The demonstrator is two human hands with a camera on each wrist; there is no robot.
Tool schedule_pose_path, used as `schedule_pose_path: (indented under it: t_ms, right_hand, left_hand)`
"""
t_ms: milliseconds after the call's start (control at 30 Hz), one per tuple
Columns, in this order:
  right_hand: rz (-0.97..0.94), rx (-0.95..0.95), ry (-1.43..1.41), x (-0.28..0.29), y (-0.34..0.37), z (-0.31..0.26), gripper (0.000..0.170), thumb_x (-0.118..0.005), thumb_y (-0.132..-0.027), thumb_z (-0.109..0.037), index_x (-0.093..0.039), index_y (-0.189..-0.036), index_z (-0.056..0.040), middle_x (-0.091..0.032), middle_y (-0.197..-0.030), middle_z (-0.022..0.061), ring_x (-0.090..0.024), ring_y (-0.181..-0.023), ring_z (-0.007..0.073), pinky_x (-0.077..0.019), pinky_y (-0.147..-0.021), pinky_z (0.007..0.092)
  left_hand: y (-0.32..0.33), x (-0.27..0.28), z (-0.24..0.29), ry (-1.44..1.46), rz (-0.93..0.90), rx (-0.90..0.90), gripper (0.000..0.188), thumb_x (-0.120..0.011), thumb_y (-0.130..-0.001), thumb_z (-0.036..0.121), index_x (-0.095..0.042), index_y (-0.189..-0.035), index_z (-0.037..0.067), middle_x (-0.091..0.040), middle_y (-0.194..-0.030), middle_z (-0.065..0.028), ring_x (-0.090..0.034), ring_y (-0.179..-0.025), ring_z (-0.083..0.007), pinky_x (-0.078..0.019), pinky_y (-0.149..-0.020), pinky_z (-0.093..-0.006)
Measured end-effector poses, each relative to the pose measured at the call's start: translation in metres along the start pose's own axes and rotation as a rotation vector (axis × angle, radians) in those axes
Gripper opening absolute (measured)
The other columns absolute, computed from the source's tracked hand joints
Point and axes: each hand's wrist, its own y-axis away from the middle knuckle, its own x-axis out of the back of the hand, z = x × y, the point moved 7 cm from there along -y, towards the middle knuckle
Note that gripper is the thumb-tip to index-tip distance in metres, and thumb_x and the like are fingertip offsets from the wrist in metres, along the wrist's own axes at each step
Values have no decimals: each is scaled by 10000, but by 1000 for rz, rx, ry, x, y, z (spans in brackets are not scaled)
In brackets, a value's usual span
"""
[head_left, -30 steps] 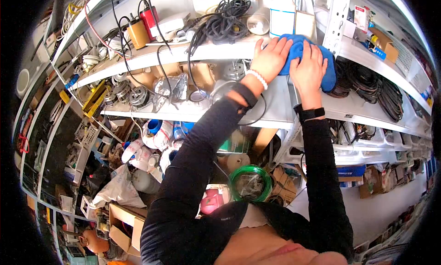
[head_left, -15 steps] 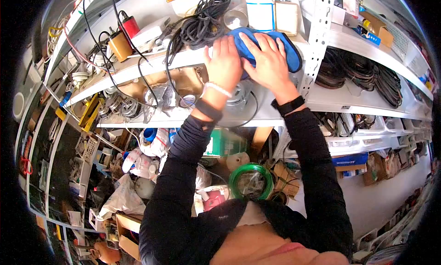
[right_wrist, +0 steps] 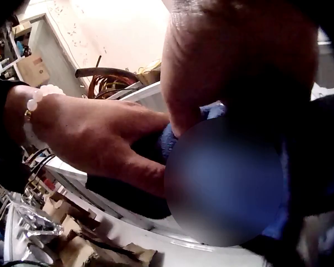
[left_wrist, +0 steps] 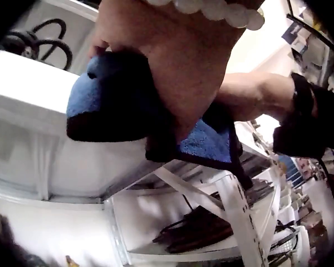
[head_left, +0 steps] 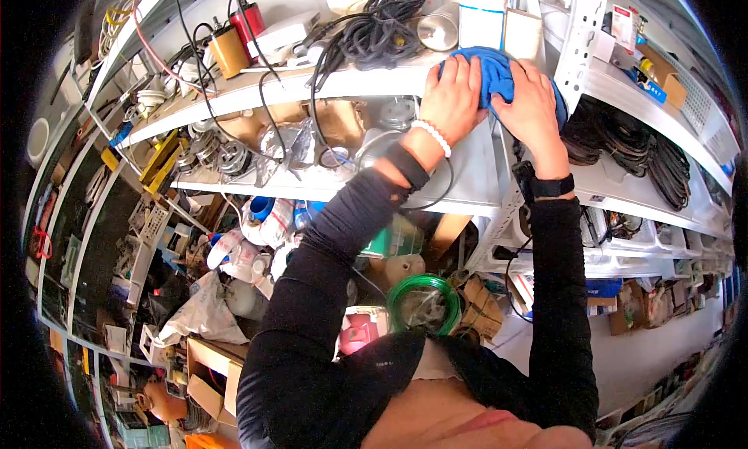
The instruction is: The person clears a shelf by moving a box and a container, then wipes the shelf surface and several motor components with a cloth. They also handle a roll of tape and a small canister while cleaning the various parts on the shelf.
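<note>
A bunched blue cloth (head_left: 492,69) with dark edging lies over the front edge of the upper white shelf (head_left: 343,84). My left hand (head_left: 452,105) grips its left part, fingers over the top. Beside it my right hand (head_left: 532,110) holds the right part, its thumb towards the left hand. The left wrist view shows one dark-edged end of the cloth (left_wrist: 84,100) jutting out below the left hand (left_wrist: 172,61). In the right wrist view, the blue cloth (right_wrist: 167,142) shows between both hands; much of it is blurred there.
Behind the hands stand a metal can (head_left: 438,31) and a white container (head_left: 481,27). A coil of black cable (head_left: 382,30) lies to their left. A perforated white upright (head_left: 580,48) rises at the right, with black coils (head_left: 623,137) beyond it. Cables hang over the shelf front.
Both hands and the cloth moved left along the shelf edge, then back right close to where they were. The cloth is more bunched now than half a second ago.
</note>
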Motion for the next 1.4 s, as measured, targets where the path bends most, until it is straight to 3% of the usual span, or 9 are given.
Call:
schedule_pose_path:
  t_ms: [167, 300, 400, 533, 667, 933, 1100, 1300, 1400]
  right_hand:
    - [177, 38, -160, 19, 26, -32, 489, -705, -758, -184, -571, -1228, -177, -526, -1233, 130, -486, -1142, 335, -403, -972, 428]
    - [124, 213, -112, -4, 23, -61, 527, -603, -726, -19, -537, -1248, -24, -529, -1277, 170, -454, -1223, 361, -377, -1033, 427]
    - [68, 294, -254, -12, -1, -77, 511, -588, -700, -67, -523, -1198, 32, -576, -1179, 236, -519, -1146, 380, -398, -1009, 427]
    - [-373, 171, -364, -42, -42, -82, 448, -555, -739, -201, -466, -1072, 86, -617, -969, 301, -608, -914, 435, -486, -817, 485]
    - [-677, 94, -300, -61, -63, -81, 571, -546, -793, -268, -365, -1180, 110, -611, -982, 308, -594, -960, 444, -478, -810, 464]
    - [-482, 69, -332, -58, -51, -69, 501, -588, -761, -244, -412, -1163, -1, -611, -1024, 258, -580, -974, 435, -461, -813, 477]
    - [-76, 241, -217, -13, -8, -63, 489, -701, -681, -119, -483, -1105, -11, -622, -986, 191, -592, -978, 353, -473, -855, 435]
    - [-146, -130, 177, 17, 8, -2, 480, -659, -741, -191, -457, -1134, -3, -584, -1158, 198, -524, -1153, 315, -309, -1023, 564]
    - [-408, -261, 103, 22, -7, 9, 400, -583, -745, -183, -513, -1071, 38, -636, -1039, 244, -604, -1025, 379, -464, -891, 477]
  left_hand:
    - [16, 20, -47, -105, -40, 124, 806, -747, -644, 458, -499, -1222, -47, -542, -1151, -146, -496, -1111, -289, -407, -959, -424]
    - [20, 25, -48, -159, -10, 115, 740, -731, -669, 342, -478, -1234, -64, -517, -1203, -167, -480, -1118, -302, -412, -955, -428]
    - [20, 20, -57, 9, 84, 104, 674, -659, -732, 208, -428, -1302, -69, -467, -1297, -228, -498, -1067, -333, -434, -909, -416]
    - [26, 38, -57, 71, 209, 36, 677, -642, -699, 62, -392, -1318, -55, -513, -1234, -222, -552, -992, -343, -478, -840, -401]
    - [16, 32, -67, 134, 137, 120, 664, -675, -689, 108, -424, -1292, -13, -580, -1167, -166, -575, -1024, -319, -488, -850, -433]
    - [20, 28, -61, 56, 123, 183, 679, -734, -630, 139, -463, -1246, 55, -549, -1203, -113, -534, -1092, -292, -469, -854, -469]
    - [27, 34, -48, 171, 208, 54, 607, -740, -617, 129, -519, -1181, 87, -556, -1165, -86, -532, -1067, -290, -451, -877, -454]
    - [10, 25, 5, 281, 115, -157, 696, -757, -648, 214, -488, -1289, 187, -507, -1294, -86, -451, -1197, -343, -373, -987, -488]
    - [-10, 20, 21, 255, 89, -130, 709, -769, -629, 252, -485, -1269, 142, -521, -1243, -94, -487, -1133, -333, -396, -945, -476]
